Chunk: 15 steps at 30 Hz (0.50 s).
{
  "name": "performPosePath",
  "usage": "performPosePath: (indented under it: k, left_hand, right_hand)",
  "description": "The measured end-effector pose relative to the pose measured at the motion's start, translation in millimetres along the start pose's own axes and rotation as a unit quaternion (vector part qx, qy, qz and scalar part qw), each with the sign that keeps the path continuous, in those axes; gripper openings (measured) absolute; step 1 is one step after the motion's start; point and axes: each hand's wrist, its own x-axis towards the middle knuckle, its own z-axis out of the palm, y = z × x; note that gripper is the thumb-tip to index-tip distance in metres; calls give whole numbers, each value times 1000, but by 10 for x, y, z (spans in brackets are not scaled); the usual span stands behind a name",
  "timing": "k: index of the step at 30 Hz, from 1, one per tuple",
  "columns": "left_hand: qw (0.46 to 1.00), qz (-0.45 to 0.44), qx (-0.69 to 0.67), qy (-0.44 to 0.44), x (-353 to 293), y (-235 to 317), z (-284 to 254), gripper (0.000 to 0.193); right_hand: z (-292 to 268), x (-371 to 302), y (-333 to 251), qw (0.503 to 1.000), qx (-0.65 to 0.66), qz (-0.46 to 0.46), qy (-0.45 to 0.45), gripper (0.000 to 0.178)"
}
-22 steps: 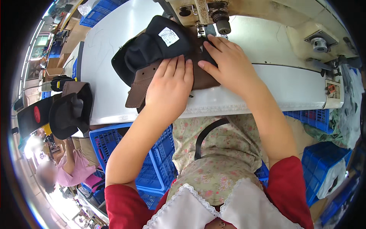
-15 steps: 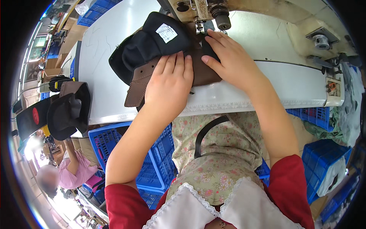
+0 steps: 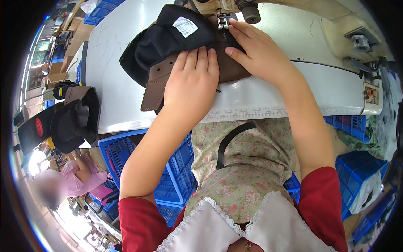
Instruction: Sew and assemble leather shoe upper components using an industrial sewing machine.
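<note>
A cap of brown leather-like material with a black lining [image 3: 161, 42] lies on the white sewing table, a white label [image 3: 184, 26] showing on the lining. Its brown part [image 3: 233, 69] runs toward the presser foot [image 3: 223, 21] of a sewing machine. My left hand [image 3: 193, 80] lies flat on the brown part, fingers stretched out and side by side. Fingers extended and thumb apart, my right hand [image 3: 262, 52] presses flat on the right end of the piece, beside the presser foot. A stitched strap end [image 3: 153, 95] sticks out left of my left hand. The needle point is hidden.
Another black and brown cap [image 3: 77, 119] stands off the table's left edge. Blue plastic crates [image 3: 174, 168] sit below the table, with another crate [image 3: 357, 180] at right. A ruler strip [image 3: 252, 113] lines the table's front edge. A person in pink [image 3: 86, 176] sits at lower left.
The whole view has shifted a little, so the table and machine sit higher in it. Both hands stay flat on the cap in nearly the same places.
</note>
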Motion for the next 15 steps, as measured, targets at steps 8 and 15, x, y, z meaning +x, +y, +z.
performPosePath:
  k: [8,15]
  left_hand:
    - [1000,6,14,-6,10,-5,-32,60]
    - [999,21,19,-14,19,-5,-23,58]
  right_hand:
    - [68,-10,22,999,3,-22,49,57]
    - [-60,-82,-77,997,27,9,66,44]
